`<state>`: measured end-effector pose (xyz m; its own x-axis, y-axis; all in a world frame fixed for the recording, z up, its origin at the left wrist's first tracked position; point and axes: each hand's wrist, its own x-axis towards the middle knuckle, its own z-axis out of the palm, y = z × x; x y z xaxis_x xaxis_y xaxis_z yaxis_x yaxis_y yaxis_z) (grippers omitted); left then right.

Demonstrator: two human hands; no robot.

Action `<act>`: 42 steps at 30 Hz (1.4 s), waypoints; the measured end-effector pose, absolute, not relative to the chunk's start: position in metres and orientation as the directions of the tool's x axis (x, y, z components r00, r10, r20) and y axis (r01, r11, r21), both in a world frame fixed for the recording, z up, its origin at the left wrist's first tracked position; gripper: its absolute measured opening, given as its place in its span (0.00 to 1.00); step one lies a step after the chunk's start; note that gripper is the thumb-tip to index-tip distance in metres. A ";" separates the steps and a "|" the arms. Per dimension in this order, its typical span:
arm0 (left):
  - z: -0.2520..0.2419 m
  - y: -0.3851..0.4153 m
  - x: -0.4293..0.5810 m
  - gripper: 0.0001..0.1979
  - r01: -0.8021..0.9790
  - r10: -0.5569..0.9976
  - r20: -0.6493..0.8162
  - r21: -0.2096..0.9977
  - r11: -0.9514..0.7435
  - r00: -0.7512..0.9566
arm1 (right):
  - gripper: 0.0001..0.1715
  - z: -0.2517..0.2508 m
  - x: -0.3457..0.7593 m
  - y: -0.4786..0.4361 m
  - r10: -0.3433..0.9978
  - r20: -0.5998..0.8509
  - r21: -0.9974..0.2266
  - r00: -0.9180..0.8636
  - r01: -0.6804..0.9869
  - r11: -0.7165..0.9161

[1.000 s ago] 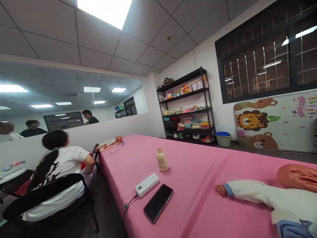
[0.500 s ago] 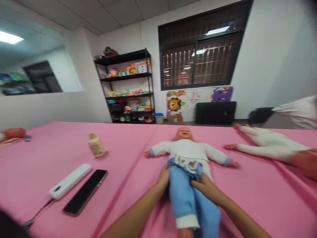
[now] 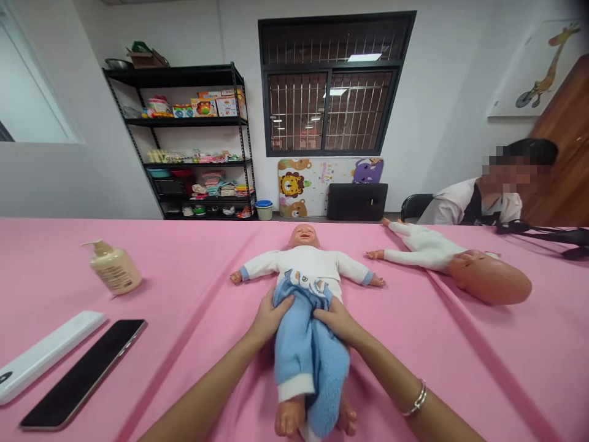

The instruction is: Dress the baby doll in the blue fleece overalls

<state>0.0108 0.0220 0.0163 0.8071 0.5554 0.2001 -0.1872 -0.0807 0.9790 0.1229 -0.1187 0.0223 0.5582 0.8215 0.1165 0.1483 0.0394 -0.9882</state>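
Note:
A baby doll [image 3: 306, 270] lies on its back on the pink-covered table [image 3: 184, 307], wearing a white top and blue fleece trousers [image 3: 308, 350]. My left hand [image 3: 271, 319] grips the trousers at the doll's left side, near the waist. My right hand [image 3: 335, 323], with a bracelet [image 3: 418, 399] on its wrist, holds the fabric on the other side. The doll's bare feet [image 3: 313, 417] stick out at the bottom. A second doll [image 3: 442, 261] in white lies to the right, out of reach of my hands.
On the left stand a pump bottle [image 3: 114, 267], a white power bank [image 3: 43, 355] and a black smartphone [image 3: 83, 373]. A seated person [image 3: 492, 199] is behind the table's right end, near a black strap [image 3: 543, 233]. A loaded black shelf [image 3: 179, 141] stands by the back wall.
The view has swung and levelled, now facing the doll and back wall squarely. My hands stay on the blue trousers at the doll's waist, and the fabric looks bunched there.

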 end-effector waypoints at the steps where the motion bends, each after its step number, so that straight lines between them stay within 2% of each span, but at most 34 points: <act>1: 0.012 0.023 0.013 0.25 -0.181 0.578 0.181 0.982 -0.057 0.796 | 0.30 0.023 0.123 -0.119 0.829 0.144 -0.981 0.541 0.191 0.046; 4: 0.001 0.031 0.019 0.26 -0.147 0.601 0.094 0.988 0.039 0.794 | 0.30 0.021 0.122 -0.119 0.845 0.139 -0.969 0.517 0.248 0.008; 8: -0.005 0.045 0.024 0.28 -0.134 0.624 0.066 0.989 0.063 0.779 | 0.27 0.022 0.127 -0.118 0.832 0.145 -0.967 0.536 0.255 0.004; 10: -0.006 0.051 0.025 0.25 -0.127 0.620 0.096 0.992 0.007 0.778 | 0.24 0.026 0.135 -0.119 0.783 0.180 -0.965 0.595 0.262 0.023; 14: -0.008 0.059 0.027 0.16 -0.115 0.548 0.226 0.967 -0.229 0.806 | 0.24 0.042 0.155 -0.125 0.585 0.185 -0.972 0.790 0.235 -0.010; 16: -0.006 0.061 0.026 0.16 -0.103 0.515 0.237 0.956 -0.275 0.824 | 0.27 0.056 0.156 -0.131 0.582 0.175 -0.977 0.794 0.215 0.000; 18: 0.005 0.059 0.020 0.24 -0.111 0.508 0.251 0.951 -0.290 0.824 | 0.28 0.075 0.146 -0.139 0.693 0.194 -0.974 0.695 0.221 0.051; 20: 0.026 0.052 0.007 0.38 -0.138 0.454 0.298 0.926 -0.353 0.839 | 0.25 0.096 0.127 -0.149 0.850 0.240 -0.952 0.468 0.285 0.112; 21: 0.039 0.046 0.000 0.45 -0.159 0.379 0.330 0.895 -0.416 0.865 | 0.23 0.106 0.118 -0.154 0.912 0.250 -0.933 0.326 0.332 0.137; 23: 0.067 0.030 -0.015 0.51 -0.194 0.218 0.401 0.764 -0.615 0.890 | 0.20 0.116 0.102 -0.163 0.968 0.227 -0.897 0.106 0.409 0.166; 24: 0.078 0.022 -0.022 0.52 -0.220 0.121 0.444 0.641 -0.735 0.888 | 0.21 0.115 0.099 -0.166 0.974 0.215 -0.886 0.077 0.434 0.161; 25: 0.088 0.013 -0.026 0.48 -0.243 0.018 0.463 0.498 -0.832 0.886 | 0.22 0.109 0.099 -0.168 0.969 0.214 -0.882 0.123 0.451 0.138; 27: 0.097 -0.003 -0.032 0.29 -0.293 -0.156 0.473 0.229 -0.928 0.867 | 0.23 0.085 0.107 -0.169 0.888 0.237 -0.876 0.394 0.481 0.021; 28: 0.097 -0.010 -0.033 0.19 -0.312 -0.216 0.473 0.132 -0.941 0.854 | 0.23 0.069 0.114 -0.168 0.784 0.247 -0.877 0.570 0.476 -0.069; 29: 0.096 -0.015 -0.034 0.12 -0.320 -0.253 0.472 0.067 -0.945 0.845 | 0.26 0.052 0.121 -0.167 0.670 0.233 -0.876 0.705 0.451 -0.170; 30: 0.093 -0.020 -0.034 0.09 -0.317 -0.266 0.467 0.032 -0.948 0.843 | 0.34 0.036 0.127 -0.166 0.609 0.167 -0.883 0.775 0.392 -0.257; 32: 0.086 -0.026 -0.034 0.09 -0.283 -0.237 0.437 0.043 -0.958 0.868 | 0.48 0.015 0.134 -0.166 0.623 -0.066 -0.944 0.779 0.154 -0.293; 33: 0.083 -0.028 -0.035 0.11 -0.261 -0.208 0.409 0.079 -0.962 0.889 | 0.50 0.011 0.134 -0.166 0.666 -0.161 -0.965 0.729 0.024 -0.261; 34: 0.081 -0.030 -0.035 0.14 -0.247 -0.183 0.380 0.125 -0.961 0.907 | 0.49 0.010 0.133 -0.167 0.724 -0.216 -0.975 0.655 -0.103 -0.198; 36: 0.077 -0.033 -0.035 0.23 -0.208 -0.117 0.332 0.251 -0.946 0.936 | 0.40 0.018 0.127 -0.170 0.825 -0.239 -0.937 0.511 -0.344 -0.058; 38: 0.075 -0.034 -0.034 0.28 -0.102 0.001 0.268 0.371 -0.923 0.963 | 0.27 0.029 0.123 -0.174 0.870 -0.260 -0.816 0.419 -0.577 0.034; 40: 0.074 -0.036 -0.032 0.25 0.006 0.093 0.190 0.416 -0.909 0.977 | 0.20 0.040 0.124 -0.180 0.885 -0.301 -0.666 0.354 -0.743 0.071; 42: 0.074 -0.040 -0.032 0.19 -0.024 0.040 0.169 0.365 -0.931 0.985 | 0.19 0.049 0.131 -0.185 0.897 -0.293 -0.607 0.330 -0.789 0.092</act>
